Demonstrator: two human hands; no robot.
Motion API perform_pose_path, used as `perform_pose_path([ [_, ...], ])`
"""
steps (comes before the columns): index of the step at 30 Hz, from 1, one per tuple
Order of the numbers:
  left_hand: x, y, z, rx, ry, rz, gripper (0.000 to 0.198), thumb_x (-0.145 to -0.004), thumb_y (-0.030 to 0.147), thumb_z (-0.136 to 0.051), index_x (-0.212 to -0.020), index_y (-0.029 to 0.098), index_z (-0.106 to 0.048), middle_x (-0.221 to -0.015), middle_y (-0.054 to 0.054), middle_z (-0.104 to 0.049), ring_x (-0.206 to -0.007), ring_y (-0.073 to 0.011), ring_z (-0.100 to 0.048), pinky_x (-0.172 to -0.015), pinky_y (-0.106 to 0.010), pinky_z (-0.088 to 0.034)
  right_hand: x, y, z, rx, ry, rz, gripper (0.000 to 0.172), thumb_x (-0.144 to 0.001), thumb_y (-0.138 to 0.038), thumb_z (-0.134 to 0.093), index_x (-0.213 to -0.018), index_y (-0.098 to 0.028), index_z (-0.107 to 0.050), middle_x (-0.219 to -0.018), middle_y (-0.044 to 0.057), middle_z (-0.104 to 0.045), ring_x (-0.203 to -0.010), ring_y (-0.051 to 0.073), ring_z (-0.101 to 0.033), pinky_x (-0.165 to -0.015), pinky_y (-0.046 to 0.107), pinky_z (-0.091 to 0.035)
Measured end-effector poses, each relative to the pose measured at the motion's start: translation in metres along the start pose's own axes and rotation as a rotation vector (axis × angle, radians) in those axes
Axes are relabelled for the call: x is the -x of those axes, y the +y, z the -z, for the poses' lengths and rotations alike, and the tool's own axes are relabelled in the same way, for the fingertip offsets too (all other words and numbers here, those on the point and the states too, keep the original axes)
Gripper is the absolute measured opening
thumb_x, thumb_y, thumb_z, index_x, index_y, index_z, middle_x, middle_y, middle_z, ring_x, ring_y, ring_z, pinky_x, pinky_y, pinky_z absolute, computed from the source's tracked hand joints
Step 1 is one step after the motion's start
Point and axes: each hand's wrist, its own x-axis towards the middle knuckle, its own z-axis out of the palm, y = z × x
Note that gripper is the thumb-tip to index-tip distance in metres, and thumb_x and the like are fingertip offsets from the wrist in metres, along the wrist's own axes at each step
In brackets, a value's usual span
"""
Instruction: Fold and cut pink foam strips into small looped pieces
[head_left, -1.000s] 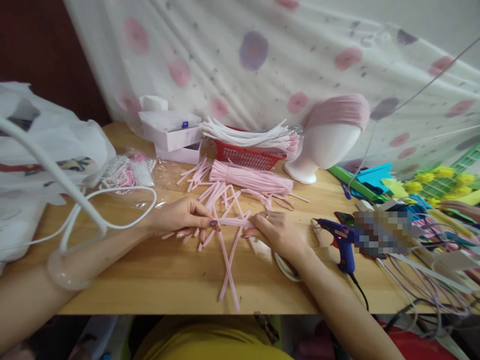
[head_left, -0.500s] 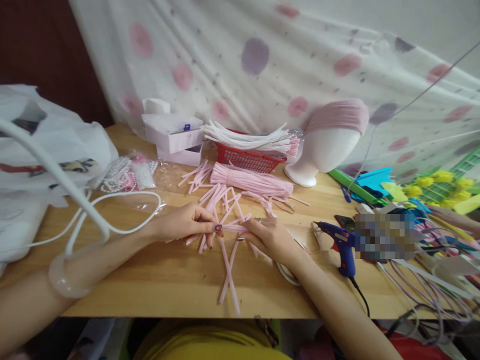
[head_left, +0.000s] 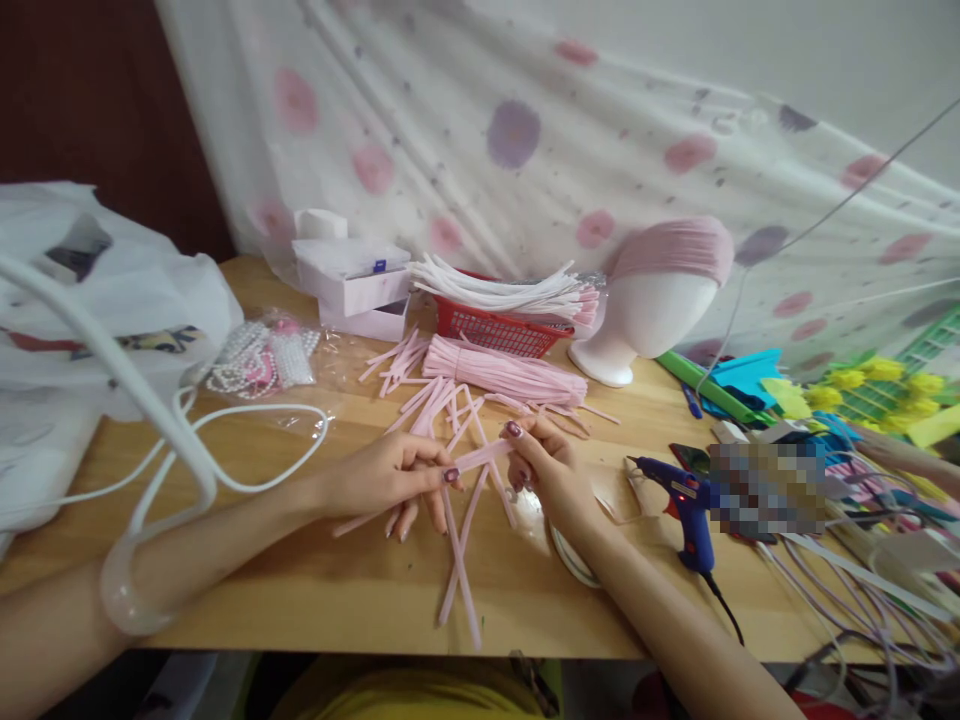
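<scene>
Between my hands stretches a pale pink pipe cleaner, possibly more than one side by side. My left hand pinches it between thumb and forefinger, the other fingers hanging loosely. At its other end my right hand is closed on it with thumb and fingers. Another pink stem sticks out to the left under my left hand. Below the hands, two crossed pink pipe cleaners hang over the table front. Loose pink pipe cleaners lie just behind, beside a tied pink bundle.
A red basket of white stems, a white foam head and white boxes line the back. Bagged beads and a white cable are left. On the right lie a blue glue gun, cords and another person's hand.
My right hand has turned, its thumb now raised and fingers curled at the pipe cleaner's end. The held length between my hands now slants up to the right. The view has shifted slightly.
</scene>
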Motion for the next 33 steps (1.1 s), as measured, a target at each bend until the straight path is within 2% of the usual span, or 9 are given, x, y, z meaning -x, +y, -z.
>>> perform_pose_path([
  [3, 0.0, 0.0, -0.003, 0.006, -0.004, -0.004, 0.029, -0.089, 0.046, -0.053, -0.089, 0.017, -0.053, -0.074, -0.005, -0.076, -0.033, -0.0077, -0.055, -0.035, -0.018, -0.04, 0.0, 0.0, -0.002, -0.044, 0.01, -0.028, 0.03, -0.08, -0.046, -0.07, -0.08, -0.018, -0.058, -0.046, -0.009, -0.045, -0.037, 0.006, -0.039, -0.039, 0.017, -0.033],
  [10, -0.002, -0.002, -0.007, 0.01, 0.107, -0.02, 0.032, -0.087, 0.048, -0.056, -0.084, 0.017, -0.051, -0.082, -0.01, -0.076, -0.042, -0.0087, -0.06, -0.04, -0.019, -0.046, 0.002, 0.001, -0.007, -0.066, -0.135, -0.125, 0.033, -0.074, -0.045, -0.075, -0.076, -0.016, -0.061, -0.063, -0.003, -0.058, -0.047, 0.006, -0.049, -0.045, 0.018, -0.042],
  [15, -0.002, -0.005, -0.008, 0.029, 0.11, -0.018, 0.032, -0.087, 0.048, -0.057, -0.083, 0.017, -0.05, -0.084, -0.01, -0.076, -0.045, -0.0096, -0.062, -0.042, -0.019, -0.047, 0.004, 0.001, -0.01, -0.001, -0.15, -0.055, 0.03, -0.077, -0.044, -0.073, -0.079, -0.016, -0.062, -0.064, -0.004, -0.057, -0.048, 0.006, -0.049, -0.047, 0.019, -0.042],
  [19, -0.003, -0.009, -0.008, 0.038, 0.102, -0.026, 0.031, -0.088, 0.047, -0.055, -0.086, 0.017, -0.051, -0.084, -0.008, -0.076, -0.047, -0.0098, -0.063, -0.042, -0.018, -0.048, 0.006, 0.0, -0.012, 0.05, -0.222, -0.063, 0.032, -0.078, -0.046, -0.072, -0.086, -0.016, -0.064, -0.06, -0.005, -0.054, -0.045, 0.007, -0.047, -0.043, 0.019, -0.04],
  [22, -0.003, -0.009, -0.011, 0.036, 0.091, -0.026, 0.031, -0.088, 0.048, -0.055, -0.089, 0.017, -0.053, -0.084, -0.008, -0.076, -0.046, -0.009, -0.063, -0.041, -0.017, -0.047, 0.009, 0.0, -0.016, 0.057, -0.221, -0.062, 0.033, -0.078, -0.047, -0.071, -0.083, -0.015, -0.064, -0.06, -0.004, -0.053, -0.046, 0.006, -0.047, -0.043, 0.018, -0.04],
  [27, -0.004, -0.002, -0.019, 0.033, 0.099, 0.004, 0.037, -0.085, 0.051, -0.057, -0.09, 0.014, -0.059, -0.08, -0.009, -0.075, -0.04, -0.0077, -0.057, -0.034, -0.016, -0.041, 0.013, 0.004, -0.021, 0.116, -0.227, -0.002, 0.033, -0.081, -0.048, -0.067, -0.08, -0.016, -0.062, -0.061, -0.003, -0.054, -0.047, 0.007, -0.046, -0.043, 0.019, -0.04],
  [33, -0.005, -0.006, -0.024, 0.119, 0.096, 0.016, 0.039, -0.082, 0.053, -0.06, -0.091, 0.015, -0.059, -0.078, -0.009, -0.074, -0.047, -0.0117, -0.062, -0.043, -0.021, -0.048, 0.018, 0.005, -0.025, 0.345, -0.123, 0.218, 0.03, -0.086, -0.043, -0.06, -0.073, -0.016, -0.06, -0.062, 0.0, -0.06, -0.054, 0.011, -0.051, -0.051, 0.022, -0.04],
])
